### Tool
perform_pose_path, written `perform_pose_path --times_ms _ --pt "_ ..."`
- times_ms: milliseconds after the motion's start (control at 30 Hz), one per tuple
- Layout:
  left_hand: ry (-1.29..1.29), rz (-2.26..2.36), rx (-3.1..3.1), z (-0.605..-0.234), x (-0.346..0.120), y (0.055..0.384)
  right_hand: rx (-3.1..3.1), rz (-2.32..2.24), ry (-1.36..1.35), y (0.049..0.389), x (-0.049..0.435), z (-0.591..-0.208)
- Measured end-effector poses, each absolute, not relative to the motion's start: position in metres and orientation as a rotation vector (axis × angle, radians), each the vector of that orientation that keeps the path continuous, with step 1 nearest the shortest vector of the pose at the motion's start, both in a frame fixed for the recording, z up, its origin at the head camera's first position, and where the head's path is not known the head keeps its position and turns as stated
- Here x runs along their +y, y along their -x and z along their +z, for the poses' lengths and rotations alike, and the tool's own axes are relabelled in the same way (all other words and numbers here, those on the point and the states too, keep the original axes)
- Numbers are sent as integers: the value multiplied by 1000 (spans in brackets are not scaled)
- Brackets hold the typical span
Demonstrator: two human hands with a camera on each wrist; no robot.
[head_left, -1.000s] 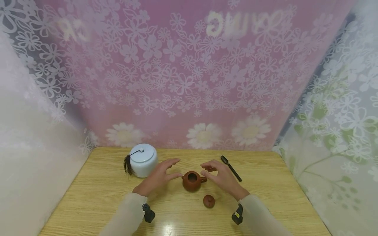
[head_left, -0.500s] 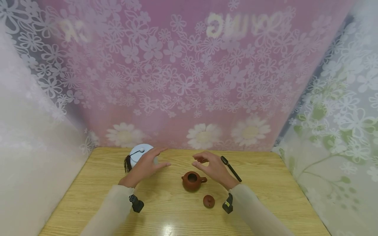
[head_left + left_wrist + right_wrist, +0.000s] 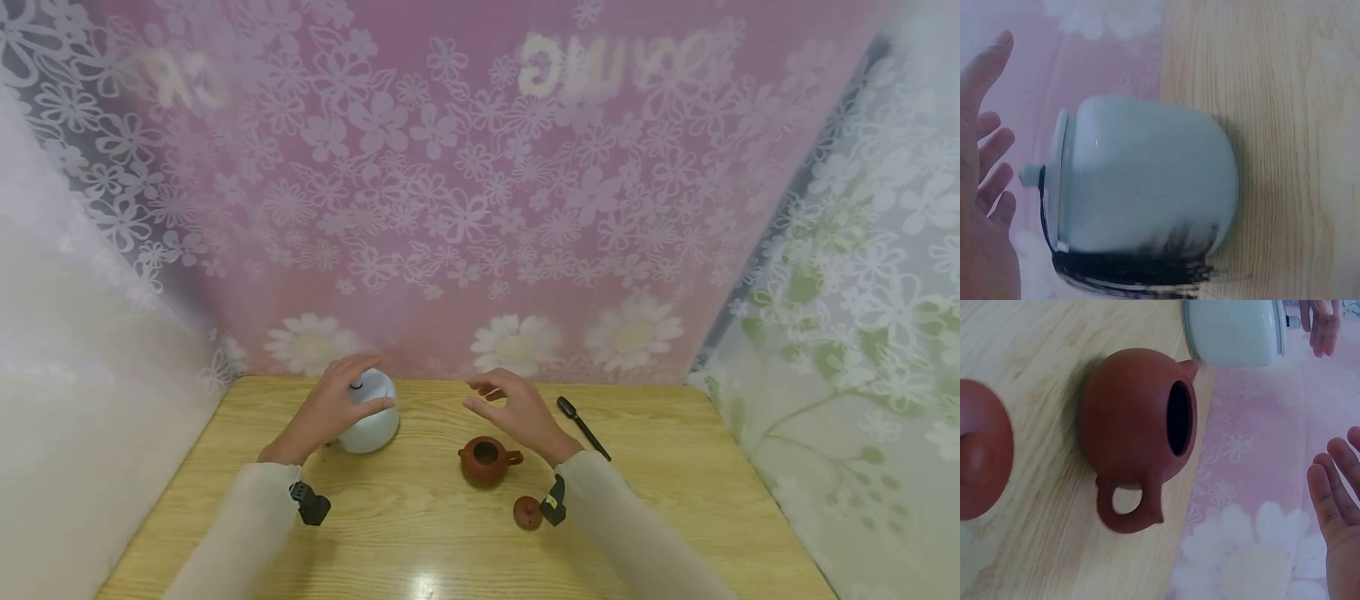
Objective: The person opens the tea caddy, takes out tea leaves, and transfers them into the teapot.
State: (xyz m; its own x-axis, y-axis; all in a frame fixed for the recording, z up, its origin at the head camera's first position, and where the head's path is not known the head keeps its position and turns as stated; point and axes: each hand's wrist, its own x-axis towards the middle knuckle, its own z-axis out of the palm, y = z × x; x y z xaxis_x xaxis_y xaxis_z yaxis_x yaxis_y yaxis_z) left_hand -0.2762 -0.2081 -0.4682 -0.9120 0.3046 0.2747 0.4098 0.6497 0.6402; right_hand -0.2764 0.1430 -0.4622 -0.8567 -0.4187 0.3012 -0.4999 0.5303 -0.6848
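My left hand (image 3: 326, 414) hovers over the pale blue lidded jar (image 3: 372, 432), fingers spread and holding nothing. In the left wrist view a gap separates the fingers from the knob (image 3: 1030, 175) of the jar's lid; a black tassel (image 3: 1135, 269) hangs down its side. My right hand (image 3: 517, 410) is in the air behind the brown clay teapot (image 3: 483, 463), its fingers loosely bent around nothing. The teapot stands uncovered, handle to the right, its dark mouth (image 3: 1179, 419) showing in the right wrist view. Its round lid (image 3: 527, 512) lies on the table in front.
A black scoop-like tool (image 3: 583, 427) lies at the back right of the wooden table (image 3: 420, 517). A pink flowered cloth (image 3: 450, 250) rises behind the table's back edge, with pale patterned cloth at both sides.
My left hand has moved from beside the teapot leftward to above the jar. The right hand has drifted left and back, away from the teapot's handle. The teapot and its lid stay put.
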Motion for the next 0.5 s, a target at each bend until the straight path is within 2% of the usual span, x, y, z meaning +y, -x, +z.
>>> perform_pose_path --times_ms 500 --pt "440 -1211 -2845 -491 -249 281 -2641 1259 -873 283 118 -451"
